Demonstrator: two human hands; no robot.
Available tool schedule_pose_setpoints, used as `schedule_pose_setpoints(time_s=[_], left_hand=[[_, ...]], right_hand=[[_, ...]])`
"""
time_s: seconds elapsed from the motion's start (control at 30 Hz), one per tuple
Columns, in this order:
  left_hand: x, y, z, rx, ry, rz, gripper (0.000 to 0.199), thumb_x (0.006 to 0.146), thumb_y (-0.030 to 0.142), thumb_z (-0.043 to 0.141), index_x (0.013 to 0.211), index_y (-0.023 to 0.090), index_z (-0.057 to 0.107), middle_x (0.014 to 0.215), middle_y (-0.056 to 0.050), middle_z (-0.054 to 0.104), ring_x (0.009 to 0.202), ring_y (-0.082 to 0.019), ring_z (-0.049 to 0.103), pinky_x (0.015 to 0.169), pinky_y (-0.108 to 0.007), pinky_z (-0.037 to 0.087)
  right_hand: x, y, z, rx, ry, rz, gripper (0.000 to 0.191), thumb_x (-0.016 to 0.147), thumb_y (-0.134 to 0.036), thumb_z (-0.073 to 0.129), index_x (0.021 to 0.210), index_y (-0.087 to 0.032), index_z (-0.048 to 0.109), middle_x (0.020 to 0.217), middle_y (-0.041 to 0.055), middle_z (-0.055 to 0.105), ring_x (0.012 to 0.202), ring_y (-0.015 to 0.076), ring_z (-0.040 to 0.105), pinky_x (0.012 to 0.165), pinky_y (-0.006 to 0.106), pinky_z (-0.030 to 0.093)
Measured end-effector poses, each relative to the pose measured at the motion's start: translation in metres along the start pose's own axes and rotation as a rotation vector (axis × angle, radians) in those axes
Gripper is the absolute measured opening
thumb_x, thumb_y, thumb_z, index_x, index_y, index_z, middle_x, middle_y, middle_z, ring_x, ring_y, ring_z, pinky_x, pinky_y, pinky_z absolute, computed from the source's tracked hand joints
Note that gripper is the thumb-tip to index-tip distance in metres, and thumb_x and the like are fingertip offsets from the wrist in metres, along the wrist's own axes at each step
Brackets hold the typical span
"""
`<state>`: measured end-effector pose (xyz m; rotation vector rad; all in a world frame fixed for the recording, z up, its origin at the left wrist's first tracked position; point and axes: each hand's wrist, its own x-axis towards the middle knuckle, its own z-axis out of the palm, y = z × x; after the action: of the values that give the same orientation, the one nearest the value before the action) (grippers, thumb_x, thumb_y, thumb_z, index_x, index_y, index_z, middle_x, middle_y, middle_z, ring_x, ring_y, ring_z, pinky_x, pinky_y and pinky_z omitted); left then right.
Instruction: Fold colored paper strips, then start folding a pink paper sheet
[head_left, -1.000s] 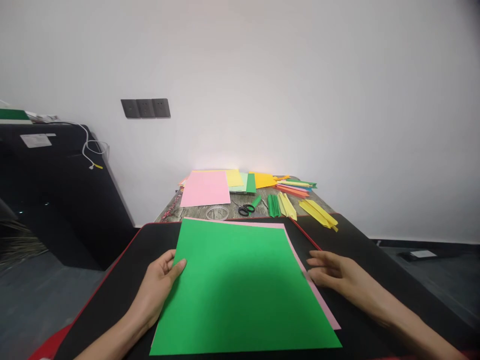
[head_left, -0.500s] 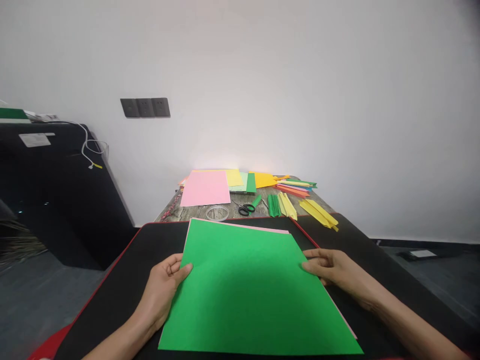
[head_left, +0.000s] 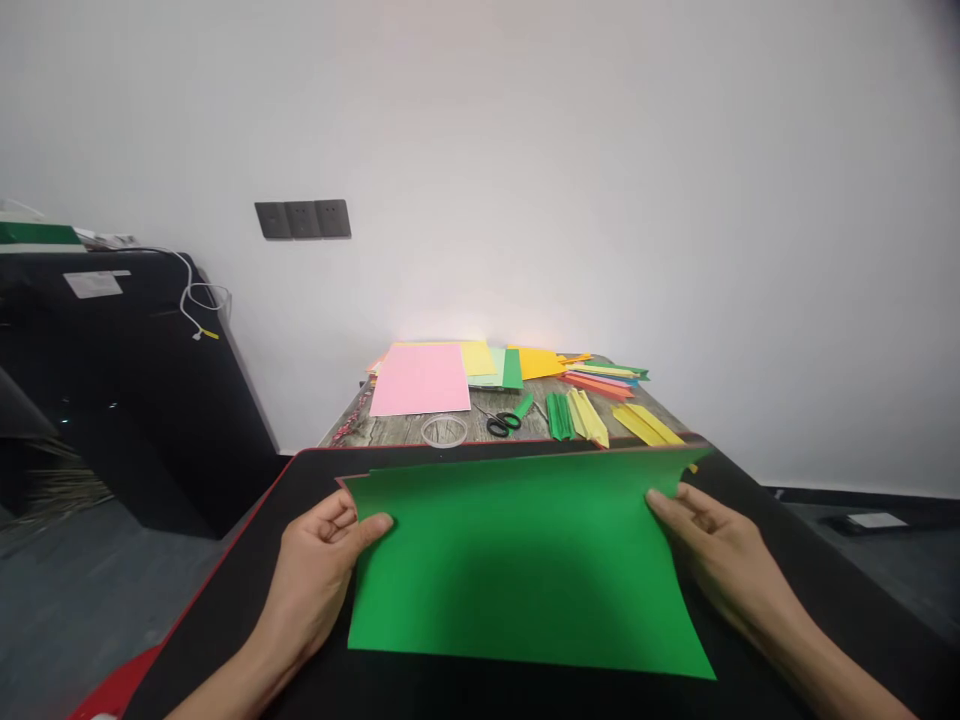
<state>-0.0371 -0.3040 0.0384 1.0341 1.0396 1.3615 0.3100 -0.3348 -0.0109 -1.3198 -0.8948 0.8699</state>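
Green paper (head_left: 510, 570) at lower middle, long way left-right between left hand (head_left: 311, 565) and right hand (head_left: 731, 550), each pinching its nearer side edge.

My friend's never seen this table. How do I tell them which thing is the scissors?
Find the big black mat, then look just past its far edge at the grey wooden table. The scissors lie between a clear ring and some pleated green paper. Only they have two black loop handles.
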Motion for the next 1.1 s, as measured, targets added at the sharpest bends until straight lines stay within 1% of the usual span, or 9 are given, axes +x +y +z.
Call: schedule_pose_setpoints(time_s=[0.07, 0.17, 0.4, 0.53, 0.73, 0.8, 0.9, 1.0, 1.1], left_hand=[[-0.001, 0.008, 0.006, 0.013, -0.04, 0.016, 0.033, 0.057, 0.038, 0.084, 0.076, 0.016, 0.071, 0.074, -0.003, 0.073, 0.07, -0.018, 0.067, 0.062, -0.023, 0.053], [-0.001, 0.014, 0.012, 0.03, -0.107, -0.021, 0.035, 0.058, 0.039, 0.082, 0.081, 0.014, 0.074, 0.074, -0.006, 0.074, 0.067, -0.019, 0.067, 0.06, -0.026, 0.054], [0.0, 0.01, 0.016, 0.069, -0.01, 0.034, 0.027, 0.052, 0.029, 0.086, 0.071, 0.013, 0.074, 0.068, -0.005, 0.074, 0.063, -0.016, 0.067, 0.06, -0.021, 0.055], [0.002, 0.009, 0.015, 0.032, 0.02, 0.015, 0.027, 0.049, 0.028, 0.088, 0.065, 0.013, 0.07, 0.066, -0.003, 0.073, 0.059, -0.016, 0.067, 0.058, -0.022, 0.056], [0.011, 0.007, 0.012, -0.1, 0.074, -0.015, 0.038, 0.05, 0.032, 0.087, 0.077, 0.015, 0.066, 0.066, -0.001, 0.071, 0.059, -0.016, 0.066, 0.055, -0.023, 0.053], [0.019, 0.005, 0.01, -0.142, 0.158, -0.03, 0.03, 0.057, 0.025, 0.083, 0.078, 0.015, 0.064, 0.063, 0.0, 0.069, 0.058, -0.016, 0.066, 0.056, -0.024, 0.053], [0.034, 0.002, 0.009, -0.189, 0.361, -0.047, 0.008, 0.072, 0.01, 0.068, 0.071, 0.014, 0.061, 0.057, 0.001, 0.063, 0.054, -0.013, 0.062, 0.061, -0.024, 0.053], [0.05, -0.003, 0.014, -0.213, 0.493, -0.058, 0.019, 0.081, 0.003, 0.054, 0.066, 0.015, 0.054, 0.056, 0.003, 0.058, 0.052, -0.01, 0.059, 0.067, -0.025, 0.052], [0.06, -0.013, 0.031, -0.237, 0.562, -0.092, 0.023, 0.085, 0.002, 0.047, 0.068, 0.017, 0.048, 0.06, 0.004, 0.056, 0.05, -0.008, 0.055, 0.068, -0.024, 0.052]], right_hand=[[0.001, -0.003, 0.0, 0.139, 0.01, 0.056, 0.042, 0.064, -0.051, 0.077, 0.091, -0.022, 0.062, 0.076, 0.0028, 0.073, 0.065, 0.022, 0.07, 0.058, 0.03, 0.057], [0.004, -0.005, 0.0, 0.187, 0.026, 0.078, 0.038, 0.068, -0.047, 0.076, 0.095, -0.025, 0.06, 0.083, 0.0018, 0.075, 0.075, 0.0233, 0.072, 0.067, 0.032, 0.059], [0.009, 0.005, -0.004, 0.225, -0.018, 0.165, 0.038, 0.065, -0.038, 0.081, 0.094, -0.023, 0.06, 0.082, 0.0014, 0.076, 0.073, 0.024, 0.072, 0.07, 0.035, 0.061], [0.009, 0.009, -0.005, 0.223, -0.001, 0.212, 0.029, 0.067, -0.033, 0.079, 0.088, -0.023, 0.061, 0.074, 0.0, 0.075, 0.067, 0.023, 0.072, 0.067, 0.035, 0.061], [0.015, 0.002, -0.007, 0.216, 0.077, 0.232, 0.015, 0.072, -0.023, 0.074, 0.082, -0.022, 0.063, 0.066, -0.0002, 0.073, 0.058, 0.021, 0.07, 0.061, 0.033, 0.061], [0.022, -0.004, -0.017, 0.228, 0.154, 0.206, 0.012, 0.073, -0.018, 0.071, 0.082, -0.022, 0.064, 0.067, -0.0005, 0.073, 0.059, 0.0192, 0.07, 0.062, 0.028, 0.06], [0.034, -0.018, -0.041, 0.288, 0.301, 0.165, 0.013, 0.076, -0.012, 0.067, 0.082, -0.023, 0.064, 0.076, 0.0007, 0.074, 0.064, 0.0162, 0.07, 0.067, 0.022, 0.059], [0.035, -0.035, -0.06, 0.314, 0.432, 0.209, 0.012, 0.081, -0.011, 0.061, 0.086, -0.021, 0.065, 0.099, 0.0072, 0.073, 0.075, 0.0176, 0.071, 0.071, 0.022, 0.057], [0.024, -0.047, -0.066, 0.282, 0.463, 0.337, 0.014, 0.085, -0.015, 0.054, 0.095, -0.017, 0.063, 0.111, 0.0159, 0.069, 0.085, 0.0238, 0.072, 0.071, 0.029, 0.058]])
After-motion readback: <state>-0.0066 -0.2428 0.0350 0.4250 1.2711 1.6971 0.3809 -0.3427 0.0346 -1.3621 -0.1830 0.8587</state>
